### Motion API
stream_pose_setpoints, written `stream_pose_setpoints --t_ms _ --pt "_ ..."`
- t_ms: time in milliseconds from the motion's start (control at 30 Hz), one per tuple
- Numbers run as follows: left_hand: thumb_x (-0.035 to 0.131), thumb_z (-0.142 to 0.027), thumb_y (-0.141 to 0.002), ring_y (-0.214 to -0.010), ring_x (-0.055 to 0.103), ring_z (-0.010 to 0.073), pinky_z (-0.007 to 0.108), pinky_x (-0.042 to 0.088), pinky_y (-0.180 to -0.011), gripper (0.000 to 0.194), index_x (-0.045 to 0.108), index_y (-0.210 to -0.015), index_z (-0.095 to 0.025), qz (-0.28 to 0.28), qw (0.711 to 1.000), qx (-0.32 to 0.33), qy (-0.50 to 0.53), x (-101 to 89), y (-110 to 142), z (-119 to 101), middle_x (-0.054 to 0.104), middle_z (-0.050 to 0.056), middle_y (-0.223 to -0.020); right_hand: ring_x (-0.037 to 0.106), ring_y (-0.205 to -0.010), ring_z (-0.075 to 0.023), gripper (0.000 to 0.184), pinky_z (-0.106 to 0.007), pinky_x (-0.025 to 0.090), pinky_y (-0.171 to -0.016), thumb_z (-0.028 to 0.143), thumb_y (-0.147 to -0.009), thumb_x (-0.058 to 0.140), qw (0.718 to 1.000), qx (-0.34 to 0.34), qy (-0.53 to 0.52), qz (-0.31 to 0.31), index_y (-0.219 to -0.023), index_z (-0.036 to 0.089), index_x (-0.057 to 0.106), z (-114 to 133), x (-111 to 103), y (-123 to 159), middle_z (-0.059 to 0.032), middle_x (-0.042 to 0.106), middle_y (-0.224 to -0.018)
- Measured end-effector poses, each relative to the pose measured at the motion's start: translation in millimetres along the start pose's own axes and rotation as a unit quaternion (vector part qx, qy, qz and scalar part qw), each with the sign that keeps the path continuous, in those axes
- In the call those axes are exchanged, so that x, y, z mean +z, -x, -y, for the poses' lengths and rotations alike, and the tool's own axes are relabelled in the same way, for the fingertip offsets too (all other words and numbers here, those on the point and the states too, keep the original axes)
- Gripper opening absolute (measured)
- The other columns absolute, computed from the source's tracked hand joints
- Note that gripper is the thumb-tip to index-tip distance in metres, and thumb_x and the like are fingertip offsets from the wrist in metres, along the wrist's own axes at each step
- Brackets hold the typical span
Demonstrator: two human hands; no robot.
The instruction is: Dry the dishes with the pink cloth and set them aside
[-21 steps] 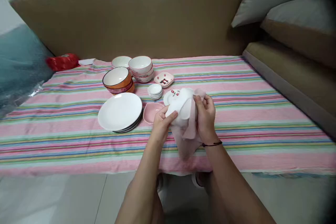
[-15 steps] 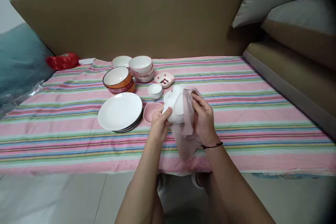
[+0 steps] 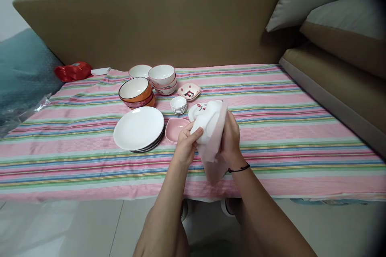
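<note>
White dish (image 3: 206,121) sits, from where I stand, between both hands above the striped cover (image 3: 295,128), toward its front edge — left hand (image 3: 187,142) gripping its left side, right hand (image 3: 231,134) holding pink cloth (image 3: 212,144) at its right.

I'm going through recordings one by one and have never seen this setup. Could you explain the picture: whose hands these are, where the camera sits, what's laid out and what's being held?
There is no machine here: you see a person's two bare hands. The camera is worn on that person's head and looks forward and down, so the forearms come in from the bottom.

The left hand grips a white dish, while the right hand holds a pink cloth against it.

On the striped tablecloth, to the left of the hands, stand stacked plates, orange bowls and white bowls. Nearer the hands are small white saucers, a pink dish and a square dish with a painted picture.
</note>
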State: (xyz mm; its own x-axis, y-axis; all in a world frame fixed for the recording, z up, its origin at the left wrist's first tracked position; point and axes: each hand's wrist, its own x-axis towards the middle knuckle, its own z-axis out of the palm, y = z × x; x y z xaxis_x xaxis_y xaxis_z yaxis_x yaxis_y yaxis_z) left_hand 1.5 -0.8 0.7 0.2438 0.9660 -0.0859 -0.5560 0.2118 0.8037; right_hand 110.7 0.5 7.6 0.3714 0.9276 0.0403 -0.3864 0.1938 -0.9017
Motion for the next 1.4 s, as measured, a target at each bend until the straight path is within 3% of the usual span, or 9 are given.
stream_pose_setpoints --t_ms 67,200,467,600,733,933,1233,1333,1400 --pt "0.078 -0.035 -0.066 -0.063 0.061 0.0117 0.020 0.044 -0.055 0.044 0.067 -0.103 -0.016 -0.007 1.000 0.017 0.023 2.0 -1.4 2.7 0.070 0.002 -0.078 0.056 -0.070 -0.0132 0.031 -0.024 0.046 -0.060 0.048 -0.084 0.052 0.999 0.021 -0.017 -0.027 -0.091 0.020 0.061 -0.2 5.4 5.3 -0.0006 0.064 -0.083" --pt "0.076 -0.036 -0.069 -0.066 0.062 0.0127 0.021 0.045 -0.056 0.038 0.068 -0.100 -0.017 -0.017 0.998 0.022 0.051 -0.6 -5.6 0.7 0.071 0.003 -0.083 0.057 -0.074 -0.0134 0.031 -0.024 0.046 -0.064 0.046 -0.079 0.061 0.998 0.037 -0.049 0.018 -0.095 0.020 0.061 -3.2 8.1 8.5 -0.0003 0.064 -0.088" --pt "0.076 -0.031 -0.067 -0.070 0.063 0.0140 0.020 0.046 -0.059 0.033 0.071 -0.094 -0.013 0.045 0.998 -0.029 0.042 -4.7 -4.4 -10.3 0.071 0.005 -0.082 0.052 -0.060 -0.0123 0.028 -0.025 0.042 -0.056 0.045 -0.072 0.064 0.997 0.069 -0.044 -0.009 -0.075 0.018 0.059 4.7 -5.5 1.1 0.0018 0.059 -0.067" --pt "0.078 -0.033 -0.064 -0.069 0.062 0.0135 0.020 0.045 -0.061 0.028 0.072 -0.084 -0.014 0.008 0.997 -0.018 0.076 -4.9 -5.2 -10.8 0.070 0.003 -0.075 0.051 -0.059 -0.0120 0.025 -0.024 0.041 -0.054 0.041 -0.069 0.067 0.996 0.069 -0.042 0.029 -0.079 0.018 0.062 8.8 -7.6 0.1 0.0016 0.061 -0.069" --pt "0.076 -0.034 -0.066 -0.063 0.058 0.0119 0.020 0.041 -0.056 0.038 0.071 -0.096 -0.013 0.025 0.999 -0.028 0.018 -8.2 -3.6 -15.8 0.070 0.004 -0.076 0.057 -0.069 -0.0132 0.029 -0.025 0.046 -0.061 0.035 -0.066 0.071 0.994 0.069 -0.065 0.052 -0.091 0.020 0.064 8.2 -12.0 -4.5 0.0002 0.066 -0.084" --pt "0.078 -0.035 -0.064 -0.061 0.057 0.0115 0.020 0.039 -0.054 0.044 0.070 -0.101 -0.011 0.035 0.998 -0.047 -0.034 -7.2 0.3 -13.3 0.070 0.005 -0.078 0.055 -0.061 -0.0142 0.031 -0.029 0.047 -0.060 0.042 -0.062 0.073 0.985 0.129 -0.106 -0.037 -0.076 0.018 0.060 1.4 -18.6 -11.1 0.0009 0.062 -0.070" --pt "0.080 -0.030 -0.064 -0.070 0.062 0.0087 0.018 0.046 -0.060 0.049 0.058 -0.107 -0.023 -0.028 0.997 0.025 0.065 0.4 -3.4 -4.0 0.068 -0.001 -0.093 0.059 -0.071 -0.0125 0.042 -0.023 0.048 -0.061 0.032 -0.068 0.073 0.983 0.117 -0.110 0.091 -0.108 0.024 0.062 0.6 0.3 4.0 0.0005 0.067 -0.091" --pt "0.082 -0.027 -0.061 -0.065 0.060 0.0062 0.016 0.044 -0.057 0.052 0.054 -0.106 -0.025 -0.028 0.996 0.028 0.075 -3.2 -4.4 -6.4 0.068 -0.004 -0.090 0.060 -0.074 -0.0114 0.052 -0.021 0.049 -0.062 0.029 -0.067 0.074 0.980 0.117 -0.122 0.102 -0.117 0.026 0.059 -1.4 3.8 8.3 0.0003 0.067 -0.097" --pt "0.083 -0.023 -0.058 -0.067 0.061 0.0067 0.017 0.046 -0.060 0.057 0.053 -0.106 -0.024 -0.025 0.998 0.021 0.057 -4.8 -4.3 -8.6 0.068 -0.004 -0.089 0.059 -0.072 -0.0117 0.046 -0.022 0.049 -0.061 0.032 -0.069 0.072 0.981 0.121 -0.124 0.086 -0.113 0.024 0.060 -2.1 5.3 8.8 0.0001 0.067 -0.095"
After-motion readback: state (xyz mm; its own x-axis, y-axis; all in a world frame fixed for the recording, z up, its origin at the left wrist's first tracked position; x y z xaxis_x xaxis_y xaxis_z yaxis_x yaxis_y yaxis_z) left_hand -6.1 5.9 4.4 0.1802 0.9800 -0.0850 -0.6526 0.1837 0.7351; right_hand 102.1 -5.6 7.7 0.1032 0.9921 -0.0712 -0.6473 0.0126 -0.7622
